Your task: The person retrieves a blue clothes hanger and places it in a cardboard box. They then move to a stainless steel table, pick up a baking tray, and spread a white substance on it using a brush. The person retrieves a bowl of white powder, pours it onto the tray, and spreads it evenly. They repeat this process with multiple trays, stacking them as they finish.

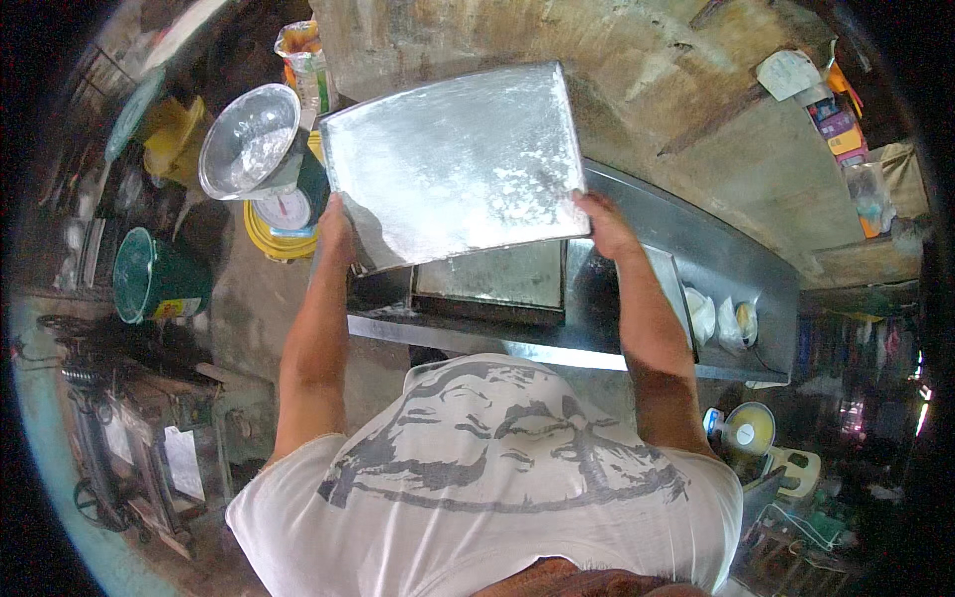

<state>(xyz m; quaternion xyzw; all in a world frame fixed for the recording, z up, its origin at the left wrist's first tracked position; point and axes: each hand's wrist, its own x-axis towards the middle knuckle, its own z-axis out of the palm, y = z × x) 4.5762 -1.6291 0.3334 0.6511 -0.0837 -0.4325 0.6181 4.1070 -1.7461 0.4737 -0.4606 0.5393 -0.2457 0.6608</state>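
A rectangular metal baking tray [455,164] is held up before me, tilted, its pale surface blotched with a whitish coating. My left hand [337,233] grips its left edge near the lower corner. On the opposite side, my right hand [606,224] clasps the lower right corner. Beneath it, another flat tray [489,277] with a dark rim lies on a stainless steel counter [597,287], partly covered by the raised one. A further tray [662,261] rests on the counter, half hidden behind my right forearm.
Left of the trays stands a dial scale [283,210] with a powder-dusted metal bowl [250,145], above a yellow lid [261,240]. A green bucket [168,276] is farther left. Plastic bags [735,324] sit at the counter's right end; a fan [750,430] stands at lower right.
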